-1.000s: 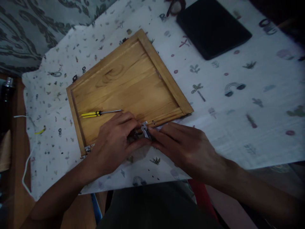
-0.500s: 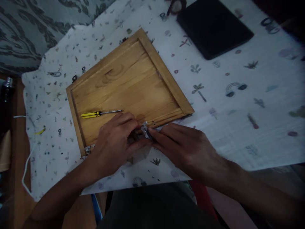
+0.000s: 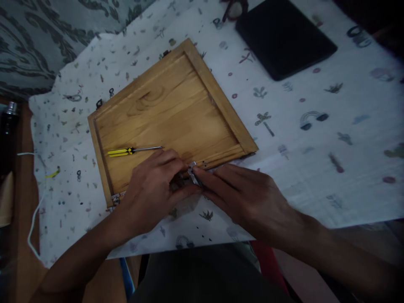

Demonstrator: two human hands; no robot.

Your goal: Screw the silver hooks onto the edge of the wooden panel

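A wooden framed panel [image 3: 151, 113] lies flat on the cloth. At its near edge I grip a small silvery metal hinge [image 3: 192, 170] between both hands. My right hand [image 3: 243, 193] is closed, with thumb and forefinger pinching the hinge from the right. My left hand [image 3: 154, 189] is closed around the hinge's other side, its fingertips over the panel edge; part of the hinge is hidden there. Small dark holes show in the frame just right of the hinge. A yellow-and-black screwdriver [image 3: 126, 151] rests on the panel, beyond my left hand. Another metal hinge [image 3: 116, 198] sits at the panel's near left corner.
A black flat tablet-like object [image 3: 284, 40] lies at the back right of the printed white tablecloth [image 3: 293, 168]. Dark-framed glasses [image 3: 235, 9] are beside it. On the left, a white cord [image 3: 37, 219] hangs near the wooden edge. Dark catches [image 3: 99, 103] stick out from the panel's far side.
Almost nothing differs. The right forefinger has shifted slightly on the hinge, and the view has moved a little.
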